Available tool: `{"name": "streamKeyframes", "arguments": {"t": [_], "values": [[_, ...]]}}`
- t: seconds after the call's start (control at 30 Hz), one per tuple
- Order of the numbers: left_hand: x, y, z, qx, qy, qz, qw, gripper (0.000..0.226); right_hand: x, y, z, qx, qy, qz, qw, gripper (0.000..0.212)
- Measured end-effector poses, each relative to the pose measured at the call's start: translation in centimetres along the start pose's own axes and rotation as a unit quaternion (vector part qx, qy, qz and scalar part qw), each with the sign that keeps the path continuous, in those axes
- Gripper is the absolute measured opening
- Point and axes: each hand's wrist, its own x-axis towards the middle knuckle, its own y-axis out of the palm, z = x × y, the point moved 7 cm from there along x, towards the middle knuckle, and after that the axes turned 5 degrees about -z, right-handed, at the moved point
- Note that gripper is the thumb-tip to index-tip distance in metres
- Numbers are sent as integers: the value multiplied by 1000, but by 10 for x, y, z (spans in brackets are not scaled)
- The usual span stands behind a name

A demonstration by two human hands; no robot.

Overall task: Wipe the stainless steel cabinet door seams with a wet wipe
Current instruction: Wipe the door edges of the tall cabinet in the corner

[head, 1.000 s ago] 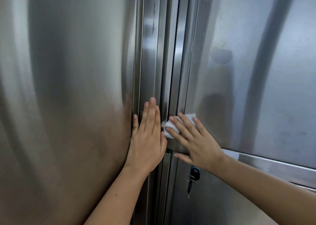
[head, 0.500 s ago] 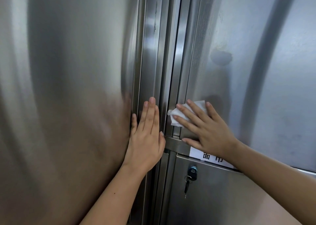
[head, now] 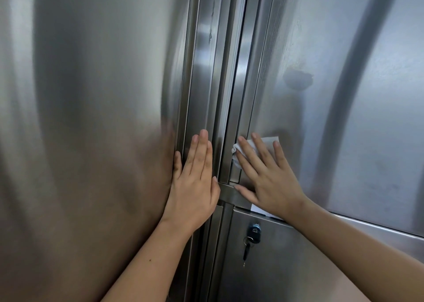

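A white wet wipe (head: 269, 140) lies flat against the lower left corner of the upper right stainless steel door (head: 344, 95), beside the vertical seam (head: 231, 109). My right hand (head: 266, 175) presses the wipe to the door with spread, straight fingers; most of the wipe is hidden under them. My left hand (head: 195, 182) rests flat on the steel frame strip (head: 202, 72) left of the seam, fingers straight and together, holding nothing.
A large steel panel (head: 91, 118) fills the left. Below the right door sits a lower door (head: 286, 267) with a key in its lock (head: 253, 231). A white label (head: 260, 210) peeks out under my right wrist. A dark smudge (head: 298, 78) marks the upper door.
My right hand has slid the wipe upward along the seam from the door's bottom corner, then slightly right. My left hand has stayed in place on the frame.
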Motion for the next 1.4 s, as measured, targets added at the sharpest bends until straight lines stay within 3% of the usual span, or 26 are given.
{"name": "streamKeyframes", "arguments": {"t": [0.33, 0.63, 0.9, 1.03, 1.17, 1.4], "values": [[0, 0, 1, 1, 2, 5, 1000, 65, -23, 14, 29, -19, 5, 63, 998, 74], [1, -2, 0, -6, 3, -3, 1000, 65, -4, 10, 1, -3, -25, 5, 1000, 65], [0, -2, 1, -7, 1, 1, 1000, 64, -23, 12, 15, -2, -128, 3, 992, 64], [1, -2, 0, -6, 2, -5, 1000, 65, 4, 6, -10, -6, -99, -30, 995, 63], [0, -1, 0, -8, 3, -3, 1000, 65, 1, 10, -8, 10, -87, -13, 996, 64], [0, -1, 1, -8, 2, 5, 1000, 64, -28, 17, 21, 10, -153, 28, 988, 66]]}}
